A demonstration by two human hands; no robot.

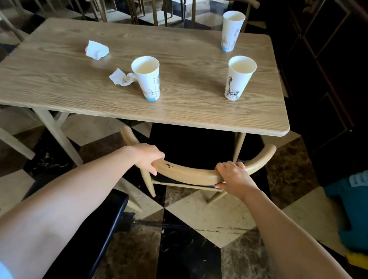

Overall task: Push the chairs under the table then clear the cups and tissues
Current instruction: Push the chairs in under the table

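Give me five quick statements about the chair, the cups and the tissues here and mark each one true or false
1. Both hands grip the chair backrest: left hand, right hand. True.
2. Four paper cups stand on the table. False: three, the near-left cup, near-right cup and far cup.
3. One cup lies tipped over. False: all three are upright.
4. Two crumpled tissues lie on the table: far tissue, near tissue. True.
5. The near tissue sits beside the near-left cup. True.
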